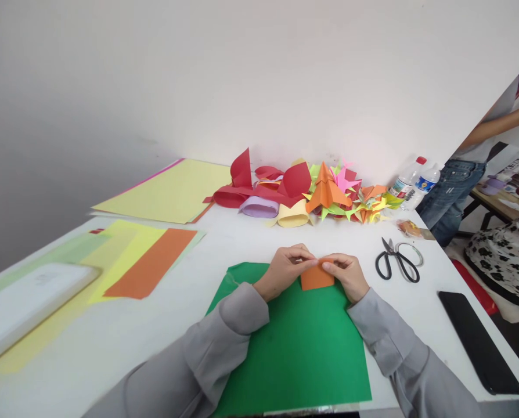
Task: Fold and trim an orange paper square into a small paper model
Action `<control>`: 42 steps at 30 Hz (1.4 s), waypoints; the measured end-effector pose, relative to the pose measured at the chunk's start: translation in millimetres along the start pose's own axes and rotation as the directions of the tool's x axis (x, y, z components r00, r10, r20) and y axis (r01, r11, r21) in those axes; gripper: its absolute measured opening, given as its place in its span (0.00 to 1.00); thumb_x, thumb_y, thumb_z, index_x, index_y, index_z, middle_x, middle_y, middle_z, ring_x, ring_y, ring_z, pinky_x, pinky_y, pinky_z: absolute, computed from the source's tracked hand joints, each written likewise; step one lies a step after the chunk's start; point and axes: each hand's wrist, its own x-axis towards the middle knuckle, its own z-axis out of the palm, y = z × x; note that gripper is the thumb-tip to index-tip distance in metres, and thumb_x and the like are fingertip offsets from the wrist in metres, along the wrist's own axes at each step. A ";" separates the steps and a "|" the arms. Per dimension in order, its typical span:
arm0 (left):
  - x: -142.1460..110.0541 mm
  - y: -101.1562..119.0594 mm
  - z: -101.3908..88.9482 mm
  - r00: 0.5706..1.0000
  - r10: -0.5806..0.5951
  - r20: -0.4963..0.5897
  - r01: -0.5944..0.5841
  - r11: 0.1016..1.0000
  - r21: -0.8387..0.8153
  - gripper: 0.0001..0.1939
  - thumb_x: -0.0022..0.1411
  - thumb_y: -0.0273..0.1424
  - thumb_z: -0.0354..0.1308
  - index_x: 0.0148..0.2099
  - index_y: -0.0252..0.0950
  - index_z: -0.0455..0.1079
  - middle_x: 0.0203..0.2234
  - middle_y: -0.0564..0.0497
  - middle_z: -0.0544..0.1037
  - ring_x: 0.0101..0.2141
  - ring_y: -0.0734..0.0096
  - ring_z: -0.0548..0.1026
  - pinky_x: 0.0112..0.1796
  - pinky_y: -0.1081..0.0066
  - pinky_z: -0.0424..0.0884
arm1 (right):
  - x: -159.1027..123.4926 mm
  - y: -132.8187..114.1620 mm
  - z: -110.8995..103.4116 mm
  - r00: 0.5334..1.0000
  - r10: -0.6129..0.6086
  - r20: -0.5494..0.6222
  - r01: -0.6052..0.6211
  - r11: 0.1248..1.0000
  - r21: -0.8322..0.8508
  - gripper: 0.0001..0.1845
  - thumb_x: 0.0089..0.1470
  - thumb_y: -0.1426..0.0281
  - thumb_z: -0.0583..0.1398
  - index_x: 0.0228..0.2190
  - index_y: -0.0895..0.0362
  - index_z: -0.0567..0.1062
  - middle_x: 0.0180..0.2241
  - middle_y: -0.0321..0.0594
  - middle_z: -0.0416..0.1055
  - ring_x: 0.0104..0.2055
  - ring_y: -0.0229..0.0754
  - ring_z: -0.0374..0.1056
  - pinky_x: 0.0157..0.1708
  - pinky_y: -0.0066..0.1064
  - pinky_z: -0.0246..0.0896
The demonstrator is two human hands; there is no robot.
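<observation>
A small orange piece of paper [317, 278] is held up between my two hands, above a large green sheet [303, 348] on the white table. My left hand [284, 271] pinches its upper left edge between thumb and fingers. At the upper right edge, my right hand [347, 273] grips the same paper, thumb in front and fingers behind. Whether the paper is folded along its top is hidden by my fingertips.
Black-handled scissors [397, 261] and a tape roll [411, 254] lie to the right, near a black phone-like slab [479, 342]. Folded paper shapes [281, 186] and plastic bottles [420, 186] line the wall. Coloured sheets [150, 264] lie left. A person [453, 180] stands beyond the table.
</observation>
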 end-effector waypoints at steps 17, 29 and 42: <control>-1.3 -2.7 1.5 1.000 -0.015 0.019 0.016 0.998 -0.061 0.07 0.47 0.34 0.66 0.25 0.35 0.77 0.20 0.51 0.71 0.25 0.73 0.67 0.27 0.72 0.63 | 2.8 7.4 -4.2 1.000 -0.027 -0.011 0.027 1.000 0.006 0.07 0.40 0.64 0.69 0.24 0.53 0.81 0.25 0.36 0.77 0.28 0.39 0.68 0.32 0.31 0.62; -1.3 -4.1 1.8 0.999 -0.032 0.013 0.033 0.996 -0.087 0.09 0.45 0.36 0.68 0.25 0.35 0.77 0.20 0.51 0.71 0.25 0.73 0.67 0.27 0.72 0.64 | 2.9 6.8 -2.5 0.999 -0.021 0.031 0.019 0.997 0.078 0.05 0.39 0.67 0.70 0.23 0.53 0.81 0.26 0.36 0.77 0.30 0.40 0.69 0.34 0.32 0.63; -1.1 -4.7 1.5 0.999 -0.038 0.038 0.043 0.988 -0.151 0.09 0.46 0.34 0.68 0.21 0.35 0.74 0.20 0.53 0.69 0.26 0.74 0.65 0.29 0.71 0.61 | 3.0 5.2 -3.8 0.998 0.019 0.053 -0.028 0.985 0.169 0.05 0.40 0.66 0.69 0.21 0.54 0.80 0.25 0.35 0.76 0.29 0.38 0.67 0.33 0.31 0.60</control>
